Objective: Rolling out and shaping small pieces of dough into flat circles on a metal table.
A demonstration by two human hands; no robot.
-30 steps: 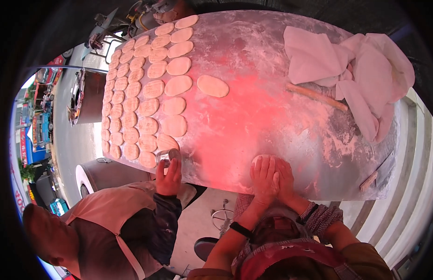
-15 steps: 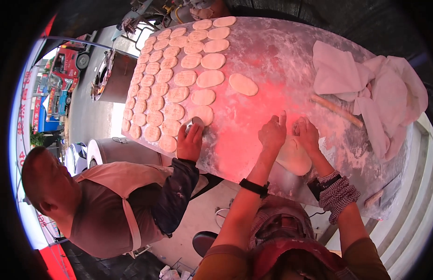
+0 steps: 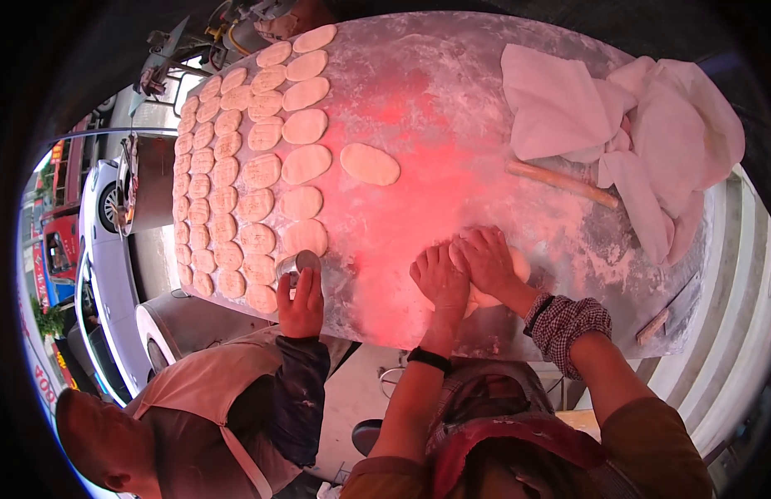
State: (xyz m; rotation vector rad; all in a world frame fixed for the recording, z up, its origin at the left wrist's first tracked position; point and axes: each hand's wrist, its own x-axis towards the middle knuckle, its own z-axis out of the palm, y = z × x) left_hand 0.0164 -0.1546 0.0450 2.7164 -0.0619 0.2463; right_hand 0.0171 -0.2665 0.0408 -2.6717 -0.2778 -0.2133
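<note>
A pale lump of dough (image 3: 520, 264) lies on the floured table in front of me, largely covered by my hands. My left hand (image 3: 440, 276) curls its fingers over the dough's left side. Overlapping it, my right hand (image 3: 490, 261) presses on the dough from the right, fingers bent over it. Some dough shows between my wrists and beyond my right hand. To the upper left, a single flat oval of dough (image 3: 370, 164) rests apart from the others. Beyond my right hand lies a wooden rolling pin (image 3: 562, 184).
Rows of flat dough ovals (image 3: 257, 171) cover the table's left side, many with dotted marks. At left, a co-worker's hand (image 3: 301, 309) holds a small round metal tool (image 3: 306, 260) by the nearest row. White cloths (image 3: 560, 104) are heaped at the far right; a flat scraper-like piece (image 3: 654, 326) lies at the right edge.
My hands have come together onto the dough, which was lying largely uncovered between my wrists. The view has shifted, moving the table's contents leftward. The co-worker's hand stays by the dough rows.
</note>
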